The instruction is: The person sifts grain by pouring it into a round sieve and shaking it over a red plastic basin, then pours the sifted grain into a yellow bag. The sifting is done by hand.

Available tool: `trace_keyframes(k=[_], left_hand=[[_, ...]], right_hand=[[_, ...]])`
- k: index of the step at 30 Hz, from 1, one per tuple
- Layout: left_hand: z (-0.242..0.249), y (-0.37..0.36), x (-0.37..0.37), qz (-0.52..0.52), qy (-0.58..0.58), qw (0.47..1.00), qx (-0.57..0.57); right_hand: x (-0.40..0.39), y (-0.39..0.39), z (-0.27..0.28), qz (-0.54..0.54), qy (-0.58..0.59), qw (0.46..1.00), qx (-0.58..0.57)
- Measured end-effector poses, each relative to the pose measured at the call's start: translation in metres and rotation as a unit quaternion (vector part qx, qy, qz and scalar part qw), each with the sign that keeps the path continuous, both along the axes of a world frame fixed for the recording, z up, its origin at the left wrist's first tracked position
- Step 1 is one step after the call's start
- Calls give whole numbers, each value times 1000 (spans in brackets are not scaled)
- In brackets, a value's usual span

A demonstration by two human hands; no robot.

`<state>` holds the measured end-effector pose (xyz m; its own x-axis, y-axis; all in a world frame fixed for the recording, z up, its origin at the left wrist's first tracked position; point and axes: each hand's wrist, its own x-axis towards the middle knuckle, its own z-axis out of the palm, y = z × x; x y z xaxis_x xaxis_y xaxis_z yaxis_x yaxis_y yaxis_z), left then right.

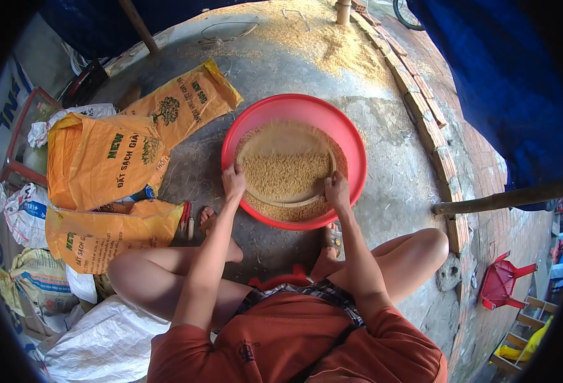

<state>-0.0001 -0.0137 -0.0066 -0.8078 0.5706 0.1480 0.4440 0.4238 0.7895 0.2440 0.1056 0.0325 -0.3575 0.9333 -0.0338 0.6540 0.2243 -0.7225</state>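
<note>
Round shallow sieve (281, 138), pale-rimmed, golden grain (288, 175) spread over its nearer half, far half tan and blurred. Left hand (234, 182) and right hand (337, 190) grip opposite sides of the rim, holding it over a red basin (294, 106) with more grain. Grey concrete floor (393, 166); orange sacks (96, 169) to the left, brick edging (431, 131) and blue tarp (511, 83) to the right.

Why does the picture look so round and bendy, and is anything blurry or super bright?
Head view: black corners and the bowed brick row suggest a very wide lens; head view: the far side of the sieve looks smeared, probably from motion; head view: the spread grain is brightly lit, the blue tarp darker.
</note>
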Motion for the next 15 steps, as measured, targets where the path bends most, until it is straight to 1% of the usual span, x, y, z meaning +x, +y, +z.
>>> trace_keyframes(k=[1,2,4,5,7,8,9,10,11,13,14,15], left_hand=[[-8,-4,-1,-12,-17,998,-56],[-14,-4,-3,-16,-18,998,-58],[-2,0,-2,-7,-23,999,-32],[6,4,-4,-9,-22,999,-30],[38,14,-9,-6,51,988,146],[65,14,-6,-7,53,987,149],[98,13,1,-15,41,977,208],[118,13,7,-23,28,963,265],[124,14,10,-23,27,964,265],[128,12,13,-28,22,967,253],[107,12,6,-30,7,980,197],[84,11,3,-29,8,980,196]], right_hand=[[2,-3,0,4,-48,998,-27],[4,-1,-5,-1,-49,998,-29],[2,6,-3,12,-12,999,-32],[4,8,0,11,-11,999,-30],[-3,-2,57,2,117,993,-11],[-6,-4,73,2,119,993,-9],[-9,-5,87,1,179,983,36],[-10,-4,93,0,238,968,79],[-11,-1,92,-1,237,968,78],[-13,5,81,-12,210,969,127],[-12,6,67,-11,210,970,124],[-10,9,47,-1,144,983,118]])
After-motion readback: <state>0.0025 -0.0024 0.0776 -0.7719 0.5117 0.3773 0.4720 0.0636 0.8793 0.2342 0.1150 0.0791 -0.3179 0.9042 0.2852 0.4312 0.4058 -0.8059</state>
